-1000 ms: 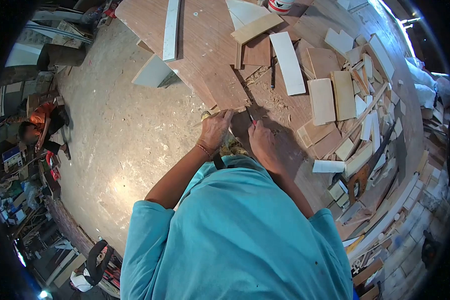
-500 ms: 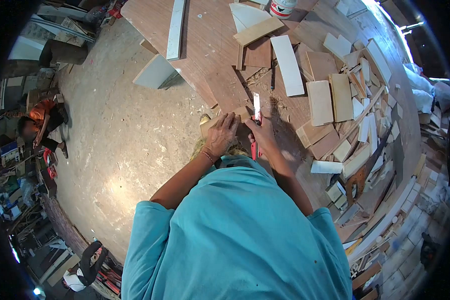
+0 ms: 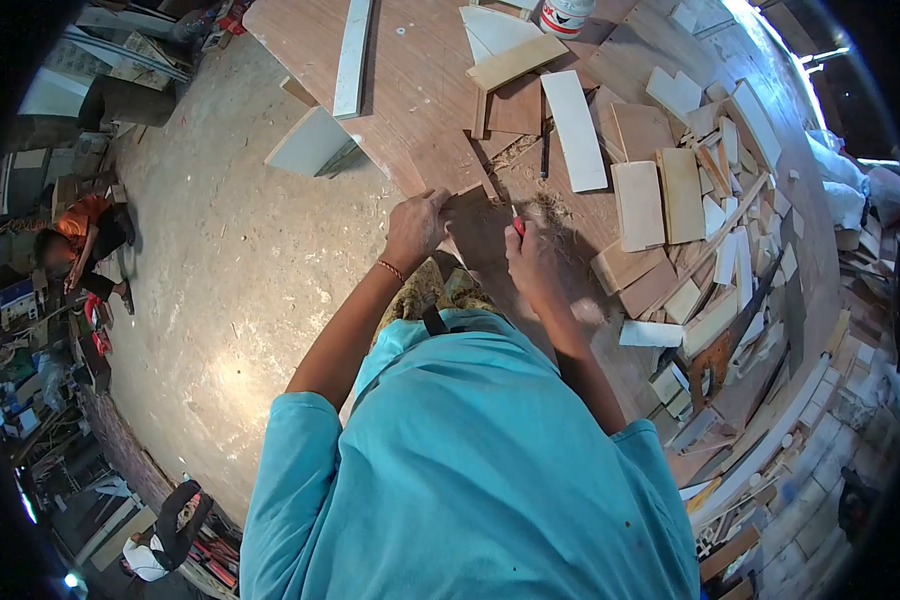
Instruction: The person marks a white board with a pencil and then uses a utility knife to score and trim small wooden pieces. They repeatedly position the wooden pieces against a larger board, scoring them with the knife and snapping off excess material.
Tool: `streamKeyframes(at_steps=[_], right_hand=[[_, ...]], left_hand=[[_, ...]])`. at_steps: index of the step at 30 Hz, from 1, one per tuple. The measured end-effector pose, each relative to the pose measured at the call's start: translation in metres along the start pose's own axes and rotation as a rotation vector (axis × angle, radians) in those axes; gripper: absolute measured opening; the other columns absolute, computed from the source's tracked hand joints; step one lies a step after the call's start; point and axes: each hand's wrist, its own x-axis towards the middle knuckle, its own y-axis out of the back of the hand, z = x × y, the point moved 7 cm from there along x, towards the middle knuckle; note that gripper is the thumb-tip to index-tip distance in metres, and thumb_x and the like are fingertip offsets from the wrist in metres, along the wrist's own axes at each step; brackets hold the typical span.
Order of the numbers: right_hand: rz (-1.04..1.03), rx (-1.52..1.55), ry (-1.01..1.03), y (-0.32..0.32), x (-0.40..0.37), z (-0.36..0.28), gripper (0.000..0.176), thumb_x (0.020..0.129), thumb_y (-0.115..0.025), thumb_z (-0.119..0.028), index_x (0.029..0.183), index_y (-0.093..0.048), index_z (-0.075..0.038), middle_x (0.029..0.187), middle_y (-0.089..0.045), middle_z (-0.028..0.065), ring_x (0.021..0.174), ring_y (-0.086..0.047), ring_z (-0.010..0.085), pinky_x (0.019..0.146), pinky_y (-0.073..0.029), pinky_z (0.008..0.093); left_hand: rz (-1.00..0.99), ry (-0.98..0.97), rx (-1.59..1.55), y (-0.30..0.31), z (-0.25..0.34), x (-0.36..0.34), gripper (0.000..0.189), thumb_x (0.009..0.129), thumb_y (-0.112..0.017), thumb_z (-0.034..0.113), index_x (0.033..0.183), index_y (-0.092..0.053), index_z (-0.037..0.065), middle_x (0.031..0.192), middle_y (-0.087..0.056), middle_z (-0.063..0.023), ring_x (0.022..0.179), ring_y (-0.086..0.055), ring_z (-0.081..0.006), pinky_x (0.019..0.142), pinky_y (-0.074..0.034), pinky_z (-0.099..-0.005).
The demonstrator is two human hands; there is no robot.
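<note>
My left hand (image 3: 416, 228) is closed on the left edge of a small brown wooden board (image 3: 476, 228) at the table's near edge. My right hand (image 3: 533, 262) is wrapped round a red-handled utility knife (image 3: 518, 226), just right of that board. Only the knife's red end and a bit of its blade show past the fingers. Wood shavings (image 3: 547, 208) lie beyond my right hand. A dark pencil-like stick (image 3: 545, 155) rests on the table beside a long white board (image 3: 576, 130).
Offcuts (image 3: 735, 230) are heaped along the table's right side, with a wooden-handled saw (image 3: 711, 368) among them. A white tub (image 3: 564, 16) stands at the far edge. To the left, a person in orange (image 3: 82, 225) sits low; another person (image 3: 165, 535) is at lower left.
My left hand has moved left and up, from lying over the wood to gripping its edge. The wood is turned. The knife blade, raised in full view before, is now lowered and mostly hidden.
</note>
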Motion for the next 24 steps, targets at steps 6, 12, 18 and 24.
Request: streamKeyframes(at_steps=[6,12,18,24], right_hand=[[-0.061,-0.342,0.011,-0.007,-0.008,-0.022,0.028,0.088,-0.042,-0.026,0.082,-0.046,0.002,0.067,-0.057,0.025,0.067,-0.058,0.0394,0.064,-0.045,0.0473],[-0.062,-0.341,-0.012,-0.016,-0.009,-0.02,0.028,0.087,-0.042,-0.025,0.083,-0.048,0.002,0.067,-0.057,0.0251,0.068,-0.059,0.0387,0.061,-0.046,0.0479],[-0.124,-0.319,-0.113,-0.018,-0.007,-0.009,0.029,0.086,-0.043,-0.024,0.084,-0.051,0.004,0.07,-0.058,0.0258,0.07,-0.058,0.0407,0.064,-0.047,0.0476],[-0.121,-0.29,-0.117,-0.015,-0.009,-0.017,0.029,0.085,-0.044,-0.023,0.085,-0.051,0.005,0.071,-0.058,0.0262,0.071,-0.059,0.0402,0.062,-0.048,0.0467]], left_hand=[[0.0,-0.073,0.149,-0.022,0.004,-0.003,0.01,0.074,-0.054,0.01,0.08,-0.05,0.004,0.072,-0.057,-0.0157,0.068,-0.057,-0.0319,0.061,-0.046,-0.0402],[0.032,-0.094,0.144,-0.022,0.006,-0.005,0.008,0.073,-0.053,0.008,0.078,-0.049,0.003,0.069,-0.057,-0.0156,0.069,-0.057,-0.0317,0.061,-0.046,-0.0394],[0.046,-0.127,0.162,-0.022,0.009,-0.006,0.01,0.068,-0.052,0.004,0.078,-0.05,0.004,0.067,-0.056,-0.0152,0.068,-0.057,-0.0309,0.061,-0.045,-0.0389],[0.023,-0.079,0.172,-0.022,0.009,-0.005,0.008,0.07,-0.052,0.005,0.078,-0.05,0.004,0.069,-0.058,-0.0148,0.07,-0.057,-0.0309,0.062,-0.045,-0.0386]])
